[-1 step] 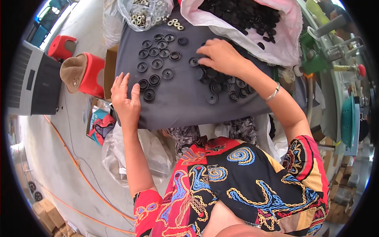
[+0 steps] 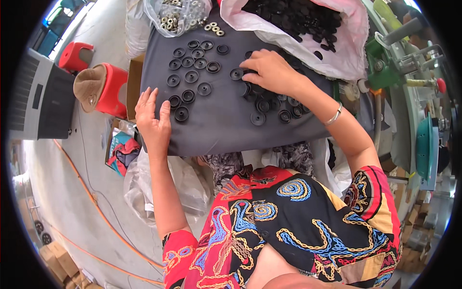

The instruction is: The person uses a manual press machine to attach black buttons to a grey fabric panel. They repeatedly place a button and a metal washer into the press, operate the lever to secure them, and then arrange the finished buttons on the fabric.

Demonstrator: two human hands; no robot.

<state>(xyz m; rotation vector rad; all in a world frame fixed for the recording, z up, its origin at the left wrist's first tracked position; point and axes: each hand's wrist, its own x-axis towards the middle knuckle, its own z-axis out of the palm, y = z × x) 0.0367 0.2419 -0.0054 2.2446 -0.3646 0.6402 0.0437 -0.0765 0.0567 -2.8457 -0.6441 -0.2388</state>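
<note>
At the left edge of the dark grey tabletop (image 2: 216, 135), my left hand (image 2: 154, 118) rests open with fingers stretched and thumb apart. Beside it lies a loose group of round black wheel-like plastic pieces (image 2: 191, 76), some with small centre holes. My right hand (image 2: 269, 71) reaches over a denser pile of the same black pieces (image 2: 263, 105) on the right. Its thumb and fingers are apart, just right of a single black piece (image 2: 236, 73), with nothing visible gripped. The hand and forearm hide part of this pile.
A white sack of black pieces (image 2: 353, 53) lies open at the far right. A clear bag of small metal rings (image 2: 173, 19) sits at the far left, with several loose metal rings (image 2: 214, 29) next to it. Green machinery (image 2: 382, 67) stands right; a red stool (image 2: 113, 91) stands left.
</note>
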